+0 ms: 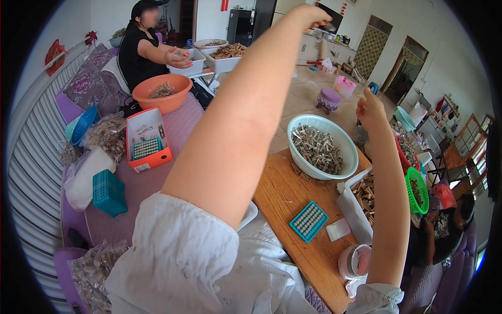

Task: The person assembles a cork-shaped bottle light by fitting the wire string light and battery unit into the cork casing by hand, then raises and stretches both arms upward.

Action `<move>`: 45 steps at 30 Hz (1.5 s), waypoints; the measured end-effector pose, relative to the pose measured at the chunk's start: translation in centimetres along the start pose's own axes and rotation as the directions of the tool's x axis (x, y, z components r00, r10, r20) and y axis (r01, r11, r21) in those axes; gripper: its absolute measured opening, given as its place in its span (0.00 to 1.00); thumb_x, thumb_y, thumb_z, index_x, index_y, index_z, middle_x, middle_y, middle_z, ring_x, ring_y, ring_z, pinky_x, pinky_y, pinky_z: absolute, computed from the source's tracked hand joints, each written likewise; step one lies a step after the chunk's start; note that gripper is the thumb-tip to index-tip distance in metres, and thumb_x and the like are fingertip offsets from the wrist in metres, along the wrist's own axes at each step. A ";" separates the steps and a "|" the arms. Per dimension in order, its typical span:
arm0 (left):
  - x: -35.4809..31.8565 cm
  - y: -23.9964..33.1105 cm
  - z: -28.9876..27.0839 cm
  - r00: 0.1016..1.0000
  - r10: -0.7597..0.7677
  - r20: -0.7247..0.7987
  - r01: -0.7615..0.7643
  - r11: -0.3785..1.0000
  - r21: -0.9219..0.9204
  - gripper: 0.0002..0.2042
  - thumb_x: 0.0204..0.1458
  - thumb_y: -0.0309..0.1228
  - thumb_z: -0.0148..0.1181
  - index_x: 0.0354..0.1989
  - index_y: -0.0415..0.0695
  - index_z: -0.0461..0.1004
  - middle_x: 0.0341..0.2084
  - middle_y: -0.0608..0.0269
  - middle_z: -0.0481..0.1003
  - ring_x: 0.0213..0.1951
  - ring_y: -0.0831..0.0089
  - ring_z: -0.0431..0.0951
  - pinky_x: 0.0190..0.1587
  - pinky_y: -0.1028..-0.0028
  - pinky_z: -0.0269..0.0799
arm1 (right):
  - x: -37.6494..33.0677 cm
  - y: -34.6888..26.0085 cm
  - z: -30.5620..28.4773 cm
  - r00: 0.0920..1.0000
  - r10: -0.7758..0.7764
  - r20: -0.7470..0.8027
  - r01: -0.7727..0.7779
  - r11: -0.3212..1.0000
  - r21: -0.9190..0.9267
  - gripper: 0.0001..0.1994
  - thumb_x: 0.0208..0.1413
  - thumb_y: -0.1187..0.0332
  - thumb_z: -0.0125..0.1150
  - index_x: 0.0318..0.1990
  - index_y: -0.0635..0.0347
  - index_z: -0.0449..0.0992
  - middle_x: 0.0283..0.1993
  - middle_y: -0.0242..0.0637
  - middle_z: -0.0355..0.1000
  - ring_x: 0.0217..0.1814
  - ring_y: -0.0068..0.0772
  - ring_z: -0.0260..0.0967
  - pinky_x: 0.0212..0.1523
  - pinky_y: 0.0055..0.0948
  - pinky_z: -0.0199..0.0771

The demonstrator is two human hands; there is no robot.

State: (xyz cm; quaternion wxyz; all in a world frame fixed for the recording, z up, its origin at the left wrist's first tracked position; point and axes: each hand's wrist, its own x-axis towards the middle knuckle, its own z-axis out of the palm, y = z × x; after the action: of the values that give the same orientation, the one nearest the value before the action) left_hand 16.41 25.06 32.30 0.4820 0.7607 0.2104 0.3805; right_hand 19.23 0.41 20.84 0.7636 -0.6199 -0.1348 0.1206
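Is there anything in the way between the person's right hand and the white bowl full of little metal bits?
Nothing visible. The right hand is raised in the air just right of the white bowl on the wooden board, with only open space between them. The left hand is lifted high, far from the bowl.

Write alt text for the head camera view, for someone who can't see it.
Both bare arms stretch up and forward, left hand and right hand raised over a wooden board holding a white basket of small metal pieces and a teal tray. Another person sits behind an orange bowl.
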 end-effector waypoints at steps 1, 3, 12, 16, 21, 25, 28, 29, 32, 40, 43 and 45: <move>2.1 -2.8 -6.5 0.967 -0.106 -0.230 0.116 0.993 0.027 0.06 0.38 0.37 0.53 0.17 0.50 0.70 0.14 0.62 0.66 0.20 0.72 0.62 0.24 0.71 0.56 | -1.4 1.3 3.0 0.995 0.012 0.097 -0.013 1.000 0.006 0.17 0.43 0.60 0.52 0.40 0.58 0.61 0.24 0.31 0.59 0.20 0.21 0.57 0.17 0.17 0.57; -0.9 -1.7 -5.4 0.978 -0.058 0.202 0.062 0.998 -0.014 0.05 0.36 0.33 0.53 0.15 0.48 0.67 0.10 0.71 0.62 0.16 0.80 0.59 0.22 0.75 0.53 | 1.1 2.6 -3.7 0.998 -0.055 -0.021 0.049 0.978 -0.204 0.21 0.42 0.64 0.51 0.45 0.59 0.58 0.27 0.30 0.59 0.21 0.20 0.57 0.16 0.17 0.56; -6.4 -12.4 -25.2 0.931 -0.241 -0.276 0.280 0.954 0.110 0.07 0.38 0.40 0.53 0.23 0.53 0.68 0.21 0.81 0.70 0.25 0.89 0.68 0.21 0.83 0.55 | 0.6 4.9 -4.5 0.978 0.043 0.203 0.083 0.817 -0.571 0.17 0.40 0.69 0.50 0.41 0.58 0.64 0.28 0.31 0.62 0.25 0.19 0.59 0.22 0.18 0.58; -8.0 -15.3 -29.0 0.852 -0.384 -0.356 0.428 0.903 0.051 0.11 0.44 0.41 0.47 0.36 0.57 0.68 0.35 0.82 0.68 0.38 0.89 0.64 0.39 0.83 0.53 | 0.1 5.9 -3.8 0.962 0.078 0.261 0.110 0.766 -0.633 0.15 0.40 0.69 0.50 0.39 0.60 0.65 0.27 0.31 0.63 0.25 0.19 0.60 0.21 0.17 0.59; -10.0 -15.6 -30.3 0.832 -0.409 -0.374 0.432 0.901 -0.025 0.17 0.44 0.44 0.47 0.42 0.53 0.64 0.39 0.77 0.66 0.42 0.82 0.63 0.41 0.82 0.54 | 0.0 8.3 -2.9 0.868 0.267 0.419 0.162 0.645 -0.747 0.15 0.41 0.67 0.50 0.40 0.59 0.64 0.33 0.28 0.62 0.25 0.16 0.59 0.25 0.16 0.61; -10.2 -17.0 -31.6 0.831 -0.401 -0.385 0.391 0.914 -0.110 0.27 0.39 0.48 0.52 0.46 0.45 0.57 0.45 0.69 0.60 0.44 0.74 0.62 0.42 0.81 0.55 | -0.5 9.5 -1.9 0.850 0.302 0.432 0.165 0.627 -0.762 0.15 0.42 0.67 0.50 0.40 0.60 0.63 0.32 0.29 0.62 0.25 0.16 0.59 0.25 0.16 0.62; -10.2 -17.6 -32.2 0.812 -0.463 -0.354 0.385 0.882 -0.272 0.33 0.37 0.50 0.52 0.49 0.41 0.53 0.42 0.64 0.61 0.44 0.77 0.60 0.38 0.82 0.59 | -0.3 9.4 -2.1 0.834 0.328 0.443 0.169 0.613 -0.772 0.16 0.42 0.68 0.50 0.41 0.60 0.63 0.32 0.30 0.61 0.26 0.17 0.60 0.24 0.16 0.62; -10.2 -17.4 -31.6 0.812 -0.466 -0.351 0.391 0.881 -0.266 0.33 0.37 0.50 0.52 0.49 0.41 0.53 0.42 0.64 0.61 0.44 0.77 0.60 0.38 0.82 0.59 | -0.2 9.2 -2.4 0.833 0.333 0.441 0.162 0.615 -0.771 0.16 0.42 0.68 0.50 0.41 0.60 0.63 0.32 0.30 0.61 0.26 0.17 0.60 0.24 0.16 0.62; -10.5 -16.4 -30.5 0.826 -0.500 -0.262 0.397 0.844 -0.361 0.36 0.38 0.49 0.52 0.52 0.41 0.47 0.46 0.63 0.57 0.44 0.74 0.61 0.38 0.81 0.59 | 1.1 9.7 -4.1 0.873 0.271 0.405 0.139 0.658 -0.740 0.16 0.41 0.68 0.51 0.39 0.62 0.64 0.29 0.35 0.63 0.22 0.20 0.60 0.15 0.16 0.60; -9.5 -17.6 -27.7 0.786 -0.491 -0.375 0.405 0.868 -0.287 0.29 0.39 0.46 0.52 0.48 0.42 0.53 0.44 0.67 0.60 0.42 0.69 0.64 0.38 0.76 0.59 | 3.1 9.5 -8.5 0.912 0.302 0.279 0.034 0.620 -0.784 0.16 0.41 0.64 0.51 0.40 0.56 0.64 0.30 0.31 0.63 0.27 0.20 0.62 0.20 0.19 0.62; -8.8 -18.6 -27.0 0.792 -0.548 -0.268 0.457 0.824 -0.335 0.31 0.38 0.43 0.53 0.49 0.43 0.52 0.47 0.66 0.57 0.43 0.66 0.62 0.36 0.72 0.61 | 3.5 8.5 -10.4 0.929 0.280 0.242 0.044 0.567 -0.823 0.19 0.40 0.61 0.52 0.41 0.56 0.63 0.34 0.33 0.63 0.31 0.23 0.62 0.24 0.24 0.63; -8.5 -19.1 -25.1 0.804 -0.558 -0.205 0.460 0.802 -0.382 0.26 0.38 0.44 0.52 0.47 0.48 0.55 0.47 0.66 0.57 0.43 0.67 0.61 0.37 0.71 0.59 | 5.1 8.6 -12.4 0.939 0.260 0.224 0.054 0.532 -0.845 0.20 0.40 0.60 0.53 0.42 0.56 0.62 0.36 0.33 0.63 0.32 0.25 0.61 0.26 0.26 0.63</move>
State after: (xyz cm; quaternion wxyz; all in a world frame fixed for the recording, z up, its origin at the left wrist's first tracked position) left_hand -7.60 42.17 18.24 0.6429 0.5194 0.4182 0.3768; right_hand 28.27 -7.34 10.30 0.3295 -0.8878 -0.2618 0.1862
